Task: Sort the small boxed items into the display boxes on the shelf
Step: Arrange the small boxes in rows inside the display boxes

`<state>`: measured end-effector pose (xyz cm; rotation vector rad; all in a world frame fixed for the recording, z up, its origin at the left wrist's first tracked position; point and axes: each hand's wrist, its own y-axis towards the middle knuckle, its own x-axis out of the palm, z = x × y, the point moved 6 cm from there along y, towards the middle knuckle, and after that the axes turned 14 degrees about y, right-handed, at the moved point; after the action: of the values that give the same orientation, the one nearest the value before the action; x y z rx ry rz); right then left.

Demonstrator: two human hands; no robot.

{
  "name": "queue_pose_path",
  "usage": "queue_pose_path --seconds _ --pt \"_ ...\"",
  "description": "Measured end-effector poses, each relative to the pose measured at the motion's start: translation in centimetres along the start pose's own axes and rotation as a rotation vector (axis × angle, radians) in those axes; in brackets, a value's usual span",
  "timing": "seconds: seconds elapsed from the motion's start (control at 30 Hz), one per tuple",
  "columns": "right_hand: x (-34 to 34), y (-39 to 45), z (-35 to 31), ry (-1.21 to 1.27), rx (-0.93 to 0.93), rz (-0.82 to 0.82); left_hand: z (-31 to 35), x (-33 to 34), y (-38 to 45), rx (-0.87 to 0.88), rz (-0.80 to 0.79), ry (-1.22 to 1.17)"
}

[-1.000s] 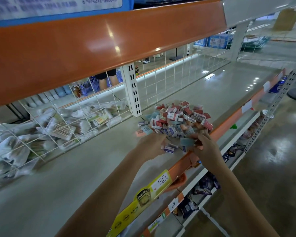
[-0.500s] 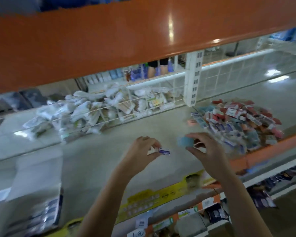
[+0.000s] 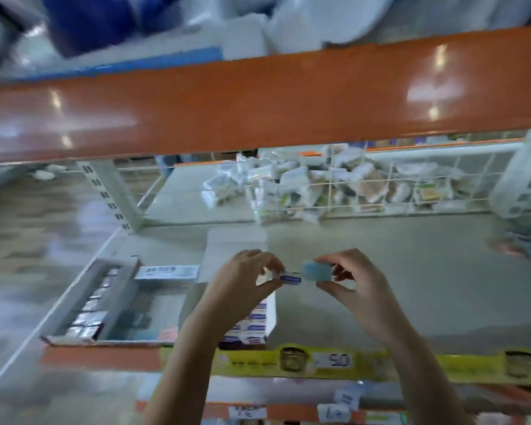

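— Boxes first: where do they sit against the hands?

— The left hand (image 3: pixel 242 280) pinches a small white-and-blue box (image 3: pixel 290 278) at its fingertips, held in the air above the shelf (image 3: pixel 411 271). The right hand (image 3: pixel 354 283) grips a small light-blue box (image 3: pixel 316 270) between thumb and fingers. The two boxes are just beside each other, nearly touching, between the hands.

— And the display boxes?

— Two that I can make out. One white display box (image 3: pixel 258 320) lies directly below the left hand and slightly toward the person, its flap standing up behind the hand; rows of white-and-blue packs show inside, under the wrist. The other, a grey display box (image 3: pixel 117 302), lies well to the left, its long axis running from the shelf's front edge away toward the back, with a row of small packs along its left wall.

— Which hand is nearer to which?

— The left is nearer to both. I judge the white-and-blue box only needs to go down and toward the person into the white one. Where the light-blue box belongs I cannot tell; blur hides the labels.

— Counts?

— Two hands, two held boxes, two display boxes. The packs inside are too smeared to count.
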<state>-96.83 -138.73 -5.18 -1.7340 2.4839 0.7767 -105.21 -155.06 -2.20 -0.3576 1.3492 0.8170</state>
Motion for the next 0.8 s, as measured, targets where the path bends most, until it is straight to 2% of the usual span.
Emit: queue_pose_path --seconds 0.17,0.33,0.5,0.8 --pt "4.9 1.3 -0.6 -0.034 0.013 -0.057 -4.8 -0.6 -1.6 -0.062 -0.039 0.064" --pt "7.3 1.0 -0.9 -0.062 0.074 -0.057 -7.5 0.6 -2.1 -0.069 -0.120 0.226" --pt "8.6 0.4 -0.8 -0.107 0.117 -0.054 -8.9 2.2 -2.3 -0.090 -0.157 0.351" --pt "10.0 0.1 -0.9 -0.137 0.139 -0.049 -8.9 3.7 -2.3 -0.086 -0.170 0.402"
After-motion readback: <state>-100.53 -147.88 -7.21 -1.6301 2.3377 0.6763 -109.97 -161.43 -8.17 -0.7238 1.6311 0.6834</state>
